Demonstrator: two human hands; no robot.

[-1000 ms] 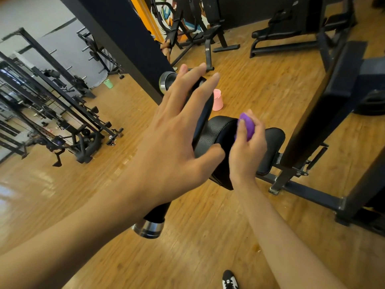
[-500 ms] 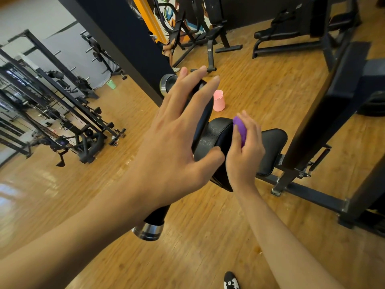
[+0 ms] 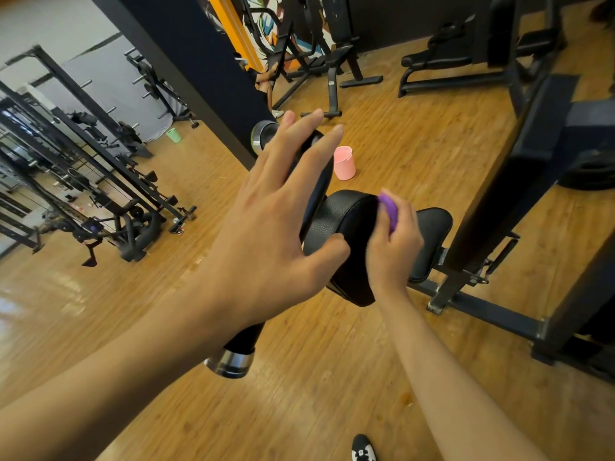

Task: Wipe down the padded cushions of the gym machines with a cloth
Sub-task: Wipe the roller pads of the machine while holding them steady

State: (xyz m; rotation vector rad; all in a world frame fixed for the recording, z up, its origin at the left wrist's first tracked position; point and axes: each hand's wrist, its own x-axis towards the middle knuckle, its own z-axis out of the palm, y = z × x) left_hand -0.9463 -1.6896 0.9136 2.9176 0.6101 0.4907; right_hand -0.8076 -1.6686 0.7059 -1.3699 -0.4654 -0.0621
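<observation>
A black padded cushion (image 3: pixel 346 221) stands at mid-frame on a gym machine, with a second black pad (image 3: pixel 429 241) just behind it. My right hand (image 3: pixel 392 251) grips a small purple cloth (image 3: pixel 389 209) and presses it against the cushion's upper right side. My left hand (image 3: pixel 273 234) lies flat with straight fingers over a black handlebar (image 3: pixel 319 181) with chrome ends, its thumb touching the cushion's left edge. The hand hides most of the bar.
The machine's dark steel frame (image 3: pixel 492 314) runs along the wooden floor to the right. A pink cup (image 3: pixel 344 163) stands on the floor behind the bar, a green cup (image 3: pixel 173 135) farther left. Weight racks fill the left side; benches stand at the back. My shoe (image 3: pixel 364 449) shows below.
My right hand has slid the purple cloth to the left across the cushion's top. My left hand has stayed on the bar.
</observation>
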